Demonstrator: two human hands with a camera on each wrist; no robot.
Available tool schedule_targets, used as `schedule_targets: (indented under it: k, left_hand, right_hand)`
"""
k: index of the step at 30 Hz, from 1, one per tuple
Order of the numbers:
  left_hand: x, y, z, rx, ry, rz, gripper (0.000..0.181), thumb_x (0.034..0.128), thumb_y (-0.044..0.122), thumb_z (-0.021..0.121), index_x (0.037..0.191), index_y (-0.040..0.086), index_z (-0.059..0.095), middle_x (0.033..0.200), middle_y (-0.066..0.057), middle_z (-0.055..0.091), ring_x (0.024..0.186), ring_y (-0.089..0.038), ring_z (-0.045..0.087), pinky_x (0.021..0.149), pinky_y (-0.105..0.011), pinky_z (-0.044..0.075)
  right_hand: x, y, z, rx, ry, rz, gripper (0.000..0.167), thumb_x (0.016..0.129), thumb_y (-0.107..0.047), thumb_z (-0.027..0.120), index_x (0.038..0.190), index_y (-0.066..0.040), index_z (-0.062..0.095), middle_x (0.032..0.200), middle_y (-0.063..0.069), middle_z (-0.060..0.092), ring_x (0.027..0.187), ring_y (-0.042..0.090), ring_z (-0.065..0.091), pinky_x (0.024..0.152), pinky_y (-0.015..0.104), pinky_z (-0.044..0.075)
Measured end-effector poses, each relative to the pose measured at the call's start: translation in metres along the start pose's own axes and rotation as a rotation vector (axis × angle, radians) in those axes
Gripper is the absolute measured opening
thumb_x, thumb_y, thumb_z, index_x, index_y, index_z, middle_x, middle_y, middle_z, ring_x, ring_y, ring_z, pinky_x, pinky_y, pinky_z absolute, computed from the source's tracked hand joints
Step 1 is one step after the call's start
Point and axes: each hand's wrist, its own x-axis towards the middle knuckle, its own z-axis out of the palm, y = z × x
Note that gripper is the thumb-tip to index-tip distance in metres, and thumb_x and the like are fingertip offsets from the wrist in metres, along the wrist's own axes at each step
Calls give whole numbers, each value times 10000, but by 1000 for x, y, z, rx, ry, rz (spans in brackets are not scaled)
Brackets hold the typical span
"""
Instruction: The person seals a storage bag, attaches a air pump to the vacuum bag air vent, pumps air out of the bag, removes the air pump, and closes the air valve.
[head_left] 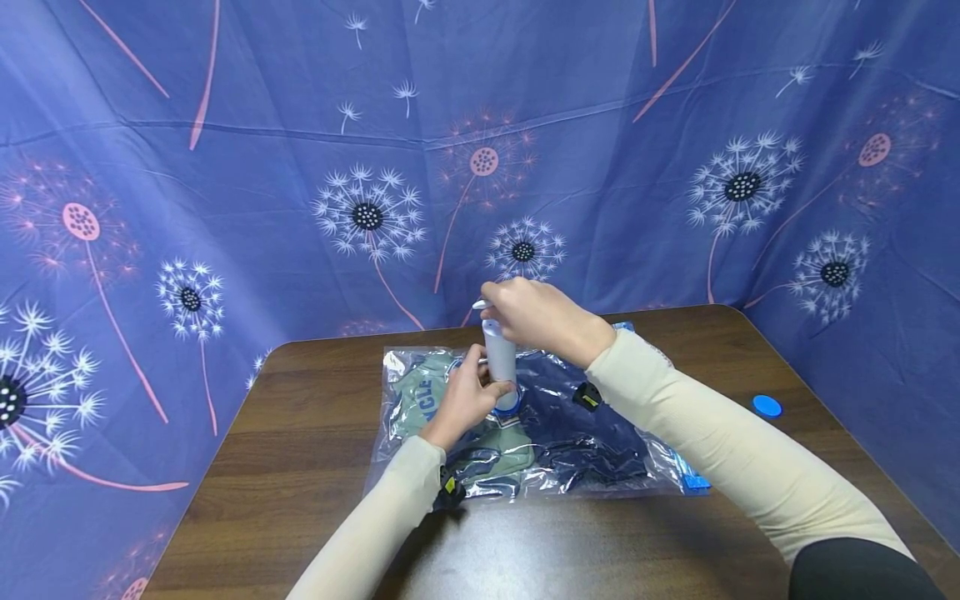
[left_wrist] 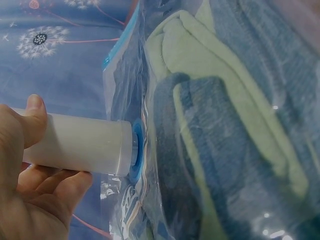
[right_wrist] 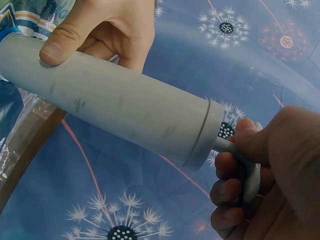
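Observation:
A white hand pump [head_left: 500, 354] stands upright on the blue valve [head_left: 508, 406] of a clear vacuum storage bag [head_left: 555, 483]. Folded green and dark blue clothes [left_wrist: 225, 100] lie inside the bag. My left hand [head_left: 468, 396] grips the pump's barrel near its base, thumb on one side and fingers on the other. Up at the top, my right hand [head_left: 536, 317] holds the pump's handle [right_wrist: 252, 180], with its fingers curled round it. In the right wrist view a short length of rod shows between handle and barrel.
A round blue cap [head_left: 767, 406] lies on the brown wooden table [head_left: 285, 467] to the right of the bag. A blue zip edge [head_left: 693, 475] runs along the bag's right side. Behind the table hangs a blue dandelion-print cloth [head_left: 585, 150].

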Motion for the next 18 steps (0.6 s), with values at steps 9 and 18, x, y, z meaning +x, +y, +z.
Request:
schedule_targets:
  k: [9,18]
  left_hand:
    - [1,-1,0,-20,-13,-7,468,900,112,804,1239,87,483,1225,-208,728,1125,-262,725,881,-395,616]
    - [0,-2,0,-10,-13,-5,464,904,146,806,1233,95,482,1225,-208,728,1123,-261,726,873,-393,617]
  right_hand:
    - [-1,-1,-5,-24,4,-13,107,998,-129,674,911,-83,629,840,45,678,726,173,666,605,308,577]
    - [0,-1,-13,-32,-20,-13,50,980,-85,680,944,-72,646,888,64,687,787,188,686,613,307,579]
